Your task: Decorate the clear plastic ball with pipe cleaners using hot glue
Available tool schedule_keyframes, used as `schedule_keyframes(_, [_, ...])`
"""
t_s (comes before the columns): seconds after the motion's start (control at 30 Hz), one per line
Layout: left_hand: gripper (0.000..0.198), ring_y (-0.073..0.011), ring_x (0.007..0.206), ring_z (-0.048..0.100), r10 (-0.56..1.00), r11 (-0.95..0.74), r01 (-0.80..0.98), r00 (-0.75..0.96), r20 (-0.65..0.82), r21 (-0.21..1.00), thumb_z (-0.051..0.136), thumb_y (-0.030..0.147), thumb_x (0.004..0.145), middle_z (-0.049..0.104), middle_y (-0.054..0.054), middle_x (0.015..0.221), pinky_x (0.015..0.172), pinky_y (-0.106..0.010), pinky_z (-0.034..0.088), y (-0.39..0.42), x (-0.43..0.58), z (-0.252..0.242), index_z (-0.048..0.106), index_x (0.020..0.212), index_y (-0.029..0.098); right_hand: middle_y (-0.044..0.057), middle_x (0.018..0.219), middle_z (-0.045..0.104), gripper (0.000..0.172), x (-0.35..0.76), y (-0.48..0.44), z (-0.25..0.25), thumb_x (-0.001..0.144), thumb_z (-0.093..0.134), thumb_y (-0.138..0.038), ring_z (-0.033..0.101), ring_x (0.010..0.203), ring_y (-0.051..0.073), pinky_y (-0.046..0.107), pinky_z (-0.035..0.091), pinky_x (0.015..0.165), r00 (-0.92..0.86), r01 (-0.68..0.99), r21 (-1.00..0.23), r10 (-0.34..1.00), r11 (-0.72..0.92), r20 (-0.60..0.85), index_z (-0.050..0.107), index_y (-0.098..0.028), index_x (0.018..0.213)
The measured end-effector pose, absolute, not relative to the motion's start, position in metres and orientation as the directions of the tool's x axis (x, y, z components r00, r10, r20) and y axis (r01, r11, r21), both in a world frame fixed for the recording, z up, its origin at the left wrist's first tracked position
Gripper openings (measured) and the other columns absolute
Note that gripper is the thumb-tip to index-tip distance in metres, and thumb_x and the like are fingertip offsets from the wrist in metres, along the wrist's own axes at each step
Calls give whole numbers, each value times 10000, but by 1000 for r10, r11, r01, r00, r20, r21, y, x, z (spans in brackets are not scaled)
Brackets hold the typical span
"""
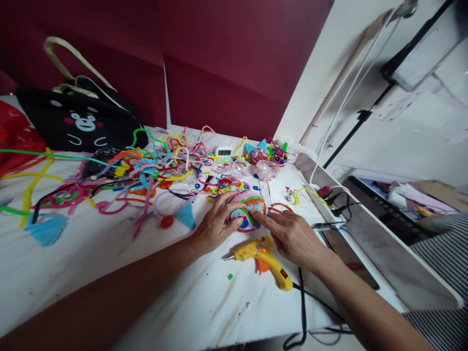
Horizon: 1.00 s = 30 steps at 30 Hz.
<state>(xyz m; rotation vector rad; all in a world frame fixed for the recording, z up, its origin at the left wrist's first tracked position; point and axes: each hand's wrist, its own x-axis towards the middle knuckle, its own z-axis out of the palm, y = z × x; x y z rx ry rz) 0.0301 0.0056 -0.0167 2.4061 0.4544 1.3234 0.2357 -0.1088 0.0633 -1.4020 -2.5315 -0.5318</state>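
A round, striped craft piece of coiled pipe cleaners, with blue eye-like spots, lies on the white table. My left hand is closed around its left side, the thumb resting at its lower edge. My right hand reaches in from the right, its index finger stretched out and touching the piece; the other fingers are bent and partly hidden. Just below the hands lies a yellow hot glue gun on its side, its nozzle pointing left and a small light lit.
Tangled pipe cleaners spread across the back left, near a black bag. A blue triangle lies left of my hand. Two cat-like figures, clear plastic domes and a small digital timer stand behind. A black cord hangs over the front edge.
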Motion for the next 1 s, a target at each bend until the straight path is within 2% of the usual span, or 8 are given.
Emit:
schedule_keyframes(0.33, [338,-262,1370,431,438,-887,117,515,737,446,546,232,939,410,-114,1459,1123,-452,415,6,30,-17,485,1271,254,34,814,638,600,238,-109,66,841,478,-41,529,675,176,297,382,635,-513,858,150,805,491,300,432,-159,1428])
schedule_keyframes(0.63, [323,-253,1367,435,428,-896,126,504,750,426,545,228,939,419,-124,1440,1122,-429,419,5,31,-15,498,1258,234,61,861,655,541,239,-109,69,871,412,-22,563,734,183,291,432,679,-487,854,-27,816,520,312,488,-155,1389])
schedule_keyframes(0.83, [337,-256,1379,420,426,-895,122,515,744,428,548,221,938,405,-126,1454,1135,-437,404,5,30,-16,490,1270,235,68,847,642,484,239,-110,72,903,414,-50,573,750,183,289,451,685,-459,860,-90,837,503,297,530,-160,1360])
schedule_keyframes(1.0, [334,-260,1367,433,415,-900,112,514,751,420,549,222,937,411,-128,1443,1121,-446,419,5,30,-16,494,1266,234,91,938,672,479,241,-112,74,910,414,-44,617,826,182,295,484,737,-442,854,-153,848,497,292,535,-173,1355])
